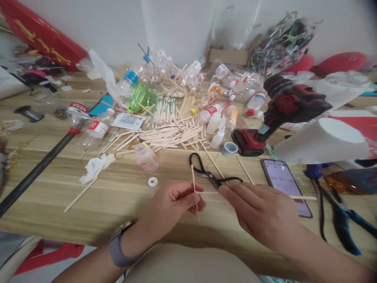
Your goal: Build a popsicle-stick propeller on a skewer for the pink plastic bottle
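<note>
Between its thumb and fingers my left hand (172, 200) pinches a short, thin wooden stick (193, 179), held nearly upright. My right hand (262, 208) is closed around a longer wooden stick (306, 198), which lies level and comes out on both sides of the hand. Its left end meets the short stick at my left fingertips; whether the two are joined I cannot tell. Black-handled scissors (210, 175) lie on the table just beyond my hands, one handle close to my right fingers.
Loose wooden sticks (173, 135) and plastic bottles (144, 96) are heaped at the back. A small open bottle (146, 158) and white cap (152, 181) stand nearer. On the right are a cordless drill (290, 104), phone (282, 181), paper roll (321, 137) and pliers (341, 224).
</note>
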Motion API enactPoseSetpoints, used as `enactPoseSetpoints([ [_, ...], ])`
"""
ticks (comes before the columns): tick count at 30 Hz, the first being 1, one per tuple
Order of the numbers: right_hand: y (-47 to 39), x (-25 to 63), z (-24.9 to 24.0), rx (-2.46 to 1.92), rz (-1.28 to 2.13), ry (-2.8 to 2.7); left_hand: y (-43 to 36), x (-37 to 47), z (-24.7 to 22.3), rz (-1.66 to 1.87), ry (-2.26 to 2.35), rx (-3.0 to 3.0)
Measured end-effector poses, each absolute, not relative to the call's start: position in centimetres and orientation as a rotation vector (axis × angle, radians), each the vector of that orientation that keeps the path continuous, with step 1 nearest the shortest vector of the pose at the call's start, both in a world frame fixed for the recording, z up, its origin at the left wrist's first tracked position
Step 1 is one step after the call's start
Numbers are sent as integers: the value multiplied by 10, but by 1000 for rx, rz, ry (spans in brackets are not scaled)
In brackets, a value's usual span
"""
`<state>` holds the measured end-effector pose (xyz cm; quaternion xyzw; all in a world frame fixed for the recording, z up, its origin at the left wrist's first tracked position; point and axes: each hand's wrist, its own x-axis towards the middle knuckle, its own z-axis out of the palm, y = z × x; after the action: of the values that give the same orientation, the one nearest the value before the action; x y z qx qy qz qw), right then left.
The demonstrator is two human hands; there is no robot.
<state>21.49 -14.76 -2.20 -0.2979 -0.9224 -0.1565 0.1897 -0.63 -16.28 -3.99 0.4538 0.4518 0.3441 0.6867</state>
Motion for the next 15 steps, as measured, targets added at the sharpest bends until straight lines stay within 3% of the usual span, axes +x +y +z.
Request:
enactPoseSetpoints([
  [8, -145, 206, -16, -919, -323, -2552, -160, -7, -37, 850, 992, 992],
  [15, -139, 205, -20, -1029, -233, -2379, -169, -14, -55, 696, 582, 696],
])
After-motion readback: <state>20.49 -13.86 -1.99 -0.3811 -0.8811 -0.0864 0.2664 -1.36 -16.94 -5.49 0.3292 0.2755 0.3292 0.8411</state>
